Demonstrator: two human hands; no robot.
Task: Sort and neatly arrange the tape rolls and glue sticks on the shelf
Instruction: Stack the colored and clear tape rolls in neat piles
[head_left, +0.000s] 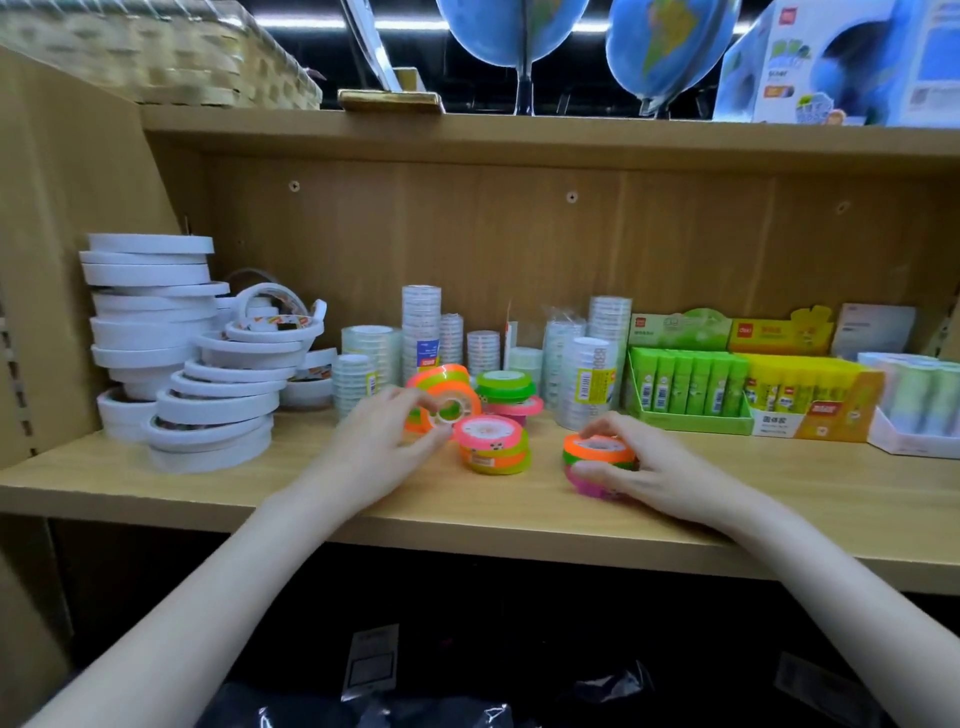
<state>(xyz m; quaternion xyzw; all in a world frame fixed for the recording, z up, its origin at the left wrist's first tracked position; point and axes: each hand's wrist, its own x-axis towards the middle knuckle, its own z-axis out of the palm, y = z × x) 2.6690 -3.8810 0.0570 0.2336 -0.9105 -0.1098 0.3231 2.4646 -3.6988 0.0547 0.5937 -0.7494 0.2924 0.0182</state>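
Note:
Neon tape rolls lie in small stacks on the wooden shelf (311, 483). My left hand (384, 441) pinches a tilted orange and green stack (441, 387) at its core. Beside it stands a pink, orange and green stack (493, 447), with a green and pink stack (506, 392) behind. My right hand (644, 467) curls round an orange, green and pink stack (597, 449). White tape rolls (171, 338) are piled at the left. Clear tape stacks (421, 327) stand at the back. Green glue sticks (685, 387) and yellow glue sticks (800, 395) sit in display boxes at the right.
A white box of pale sticks (914, 410) stands at the far right. Globes (511, 31) and a boxed globe (841, 62) sit on the upper shelf, with a woven basket (156, 52) at its left. Dark bags lie below the shelf.

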